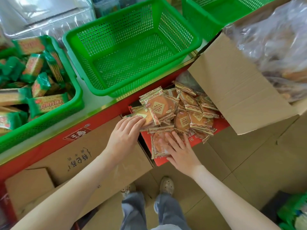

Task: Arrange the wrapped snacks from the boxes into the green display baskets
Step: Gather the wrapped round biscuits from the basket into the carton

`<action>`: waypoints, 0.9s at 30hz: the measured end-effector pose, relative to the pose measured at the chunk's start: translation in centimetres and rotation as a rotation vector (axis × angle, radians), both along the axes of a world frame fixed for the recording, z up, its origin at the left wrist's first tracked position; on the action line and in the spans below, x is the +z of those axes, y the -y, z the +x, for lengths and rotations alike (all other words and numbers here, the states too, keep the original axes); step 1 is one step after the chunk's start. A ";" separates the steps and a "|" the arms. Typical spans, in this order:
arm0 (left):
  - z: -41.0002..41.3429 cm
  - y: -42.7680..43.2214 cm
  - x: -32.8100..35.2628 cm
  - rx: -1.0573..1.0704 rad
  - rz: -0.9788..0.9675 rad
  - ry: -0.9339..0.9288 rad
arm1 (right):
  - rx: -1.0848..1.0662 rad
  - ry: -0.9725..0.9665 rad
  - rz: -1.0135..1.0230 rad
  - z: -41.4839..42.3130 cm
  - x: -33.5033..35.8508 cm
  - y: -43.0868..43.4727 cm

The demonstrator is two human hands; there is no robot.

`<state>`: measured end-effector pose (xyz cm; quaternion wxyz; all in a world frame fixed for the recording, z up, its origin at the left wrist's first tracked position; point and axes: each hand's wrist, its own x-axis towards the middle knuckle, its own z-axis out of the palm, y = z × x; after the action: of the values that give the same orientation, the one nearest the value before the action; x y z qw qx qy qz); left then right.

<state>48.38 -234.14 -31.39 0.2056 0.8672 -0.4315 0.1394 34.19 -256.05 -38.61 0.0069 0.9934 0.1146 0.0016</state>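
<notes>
**Both hands flat on the biscuit packets, just below the empty basket**

The middle green basket (132, 52) stands empty on the desk (93, 100). Just below its near rim, a heap of round biscuit packets (182, 113) lies in an open red box (196, 140).

The left hand (127, 130) reaches in from below the basket. Its fingers (137, 120) are straight and close together, resting on top of one packet (146, 116) at the heap's left edge, gripping nothing that I can see.

The right hand (181, 151) is lower still. Its fingers (172, 140) are spread wide and laid flat over a single packet (159, 145) at the heap's near edge.

Left of the empty basket, a second basket (41, 113) is full of green-wrapped crackers (48, 103).
</notes>
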 end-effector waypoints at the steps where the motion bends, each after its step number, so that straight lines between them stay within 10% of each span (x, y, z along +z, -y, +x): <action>1: -0.1 0.1 0.3 -0.001 -0.018 0.008 | -0.012 0.014 0.015 0.0 0.3 0.1; 14: 0.3 1.1 0.9 -0.030 -0.042 -0.010 | -0.168 -0.036 0.272 1.5 2.3 -1.0; 17: 0.5 1.3 1.3 -0.049 -0.052 0.019 | -0.409 -0.172 0.653 3.0 5.3 -1.8; 21: 1.1 2.5 1.9 -0.117 -0.055 0.063 | -0.679 -0.340 1.686 6.3 11.0 -2.6; 27: 2.2 5.3 2.7 -0.168 -0.023 0.078 | -0.690 -0.337 2.197 7.9 13.0 -0.7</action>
<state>50.57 -239.42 -28.68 0.2097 0.8195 -0.5087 0.1604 42.12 -255.35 -25.65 -0.8733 0.4306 -0.2255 -0.0340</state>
